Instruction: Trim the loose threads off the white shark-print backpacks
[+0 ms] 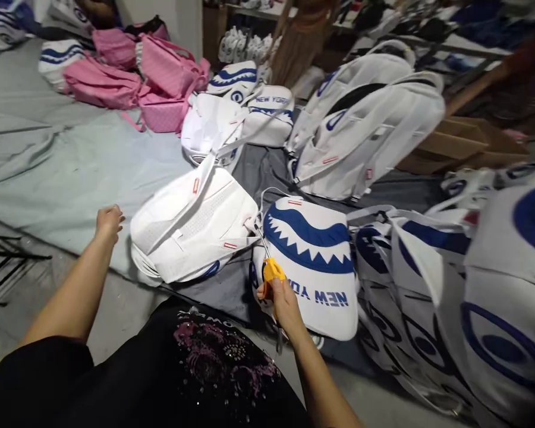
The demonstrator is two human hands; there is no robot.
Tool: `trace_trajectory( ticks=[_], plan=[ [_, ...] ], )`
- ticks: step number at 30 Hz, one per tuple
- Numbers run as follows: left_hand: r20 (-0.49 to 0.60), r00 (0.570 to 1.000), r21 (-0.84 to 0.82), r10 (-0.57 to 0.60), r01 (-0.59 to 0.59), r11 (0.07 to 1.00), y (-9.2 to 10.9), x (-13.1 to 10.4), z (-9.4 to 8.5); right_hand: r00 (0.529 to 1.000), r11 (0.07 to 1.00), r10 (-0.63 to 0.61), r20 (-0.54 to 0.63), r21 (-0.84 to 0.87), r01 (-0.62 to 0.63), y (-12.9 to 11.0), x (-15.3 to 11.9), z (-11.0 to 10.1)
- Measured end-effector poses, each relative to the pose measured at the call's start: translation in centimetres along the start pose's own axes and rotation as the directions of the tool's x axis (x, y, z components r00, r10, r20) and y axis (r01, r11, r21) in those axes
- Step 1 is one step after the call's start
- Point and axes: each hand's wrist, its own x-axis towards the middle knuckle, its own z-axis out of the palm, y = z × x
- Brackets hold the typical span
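Note:
My right hand (285, 306) grips yellow-handled scissors (273, 270), their metal blades pointing away from me beside a white strap. Under them lies a small white backpack (325, 238) with a blue wavy band, white teeth and lettering, which reads upside down from here. To its left a white backpack (196, 226) rests with its straps and back panel facing up, and the scissor tips are close to its right end. My left hand (109, 224) is held off that bag's left side, fingers curled closed. What it holds, if anything, is too small to see.
White backpacks (365, 131) stand at the back right, beside a cardboard box (455, 142). More white bags (419, 309) crowd the right edge. Pink bags (169, 71) are piled at the back left on the cloth-covered table (62, 154). A black metal frame (9, 258) stands at left.

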Motion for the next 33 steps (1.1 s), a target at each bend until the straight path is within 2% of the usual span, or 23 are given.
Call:
trace_trajectory(
  ticks=[2, 3, 5, 7, 8, 10, 12, 14, 15, 16, 17, 18, 19, 21, 23, 26, 28, 30, 33],
  plan=[
    [-0.044, 0.999, 0.047, 0.017, -0.015, 0.999, -2.9, -0.8, 1.0, 0.997, 0.997, 0.006, 0.083, -0.072, 0.0, -0.6, 1.0, 0.9],
    [-0.008, 0.998, 0.106, 0.059, -0.058, 0.993, -3.9, -1.6, 1.9, 0.993, 0.994, 0.011, 0.119, -0.11, 0.003, -1.0, 1.5, 1.4],
    [0.182, 0.972, 0.285, 0.149, -0.197, 0.938, -5.2, -3.3, 4.2, 0.987, 0.979, 0.007, 0.161, -0.2, 0.026, -2.1, 2.5, 2.5],
    [0.366, 0.919, 0.472, 0.145, -0.318, 0.822, -6.2, -4.8, 6.5, 0.984, 0.955, -0.003, 0.18, -0.292, 0.056, -3.5, 3.6, 3.6],
    [0.408, 0.904, 0.533, 0.123, -0.346, 0.772, -6.6, -5.2, 7.5, 0.983, 0.942, -0.005, 0.184, -0.328, 0.066, -4.3, 4.2, 4.2],
    [0.43, 0.895, 0.574, 0.118, -0.372, 0.729, -7.7, -5.5, 8.6, 0.982, 0.918, 0.006, 0.189, -0.39, 0.069, -6.2, 5.8, 5.6],
    [0.408, 0.899, 0.517, 0.159, -0.371, 0.771, -8.6, -5.0, 8.5, 0.982, 0.89, 0.028, 0.184, -0.452, 0.059, -8.3, 8.0, 7.3],
    [0.373, 0.909, 0.342, 0.187, -0.322, 0.883, -9.5, -4.1, 7.6, 0.99, 0.851, 0.044, 0.136, -0.525, 0.034, -10.2, 10.8, 9.0],
    [0.376, 0.908, 0.187, 0.185, -0.27, 0.945, -9.9, -3.6, 6.9, 0.995, 0.822, 0.053, 0.09, -0.569, 0.007, -10.9, 12.2, 9.8],
    [0.403, 0.9, -0.005, 0.166, -0.179, 0.984, -10.2, -3.1, 6.1, 0.997, 0.786, 0.069, 0.045, -0.618, -0.026, -11.5, 13.4, 10.6],
    [0.457, 0.879, -0.201, 0.134, -0.045, 0.979, -10.5, -2.6, 5.4, 0.995, 0.743, 0.094, 0.018, -0.667, -0.058, -11.8, 14.4, 11.4],
    [0.528, 0.844, -0.355, 0.091, 0.122, 0.927, -10.8, -2.0, 4.8, 0.992, 0.699, 0.126, 0.024, -0.711, -0.071, -11.9, 15.0, 12.0],
    [0.603, 0.797, -0.437, 0.033, 0.296, 0.849, -11.1, -1.5, 4.4, 0.986, 0.665, 0.158, 0.059, -0.744, -0.062, -12.0, 15.4, 12.6],
    [0.71, 0.691, -0.415, -0.136, 0.567, 0.711, -11.5, -0.6, 4.2, 0.963, 0.64, 0.212, 0.164, -0.768, -0.01, -12.0, 15.3, 13.6],
    [0.729, 0.606, -0.303, -0.317, 0.702, 0.645, -11.6, 0.3, 4.6, 0.948, 0.652, 0.219, 0.23, -0.758, 0.033, -12.3, 14.8, 14.4],
    [0.717, 0.519, -0.16, -0.466, 0.773, 0.614, -11.4, 1.1, 5.7, 0.947, 0.672, 0.17, 0.273, -0.735, 0.091, -13.5, 14.3, 15.8],
    [0.708, 0.494, -0.101, -0.504, 0.777, 0.621, -11.2, 1.4, 6.2, 0.943, 0.69, 0.135, 0.304, -0.712, 0.131, -14.4, 13.9, 17.1],
    [0.687, 0.531, -0.059, -0.497, 0.722, 0.69, -11.1, 1.5, 6.3, 0.92, 0.694, 0.148, 0.363, -0.701, 0.165, -15.0, 13.5, 18.0],
    [0.637, 0.64, -0.01, -0.43, 0.565, 0.825, -10.8, 1.2, 6.0, 0.865, 0.646, 0.22, 0.45, -0.732, 0.216, -15.5, 13.8, 17.6]
  ],
)
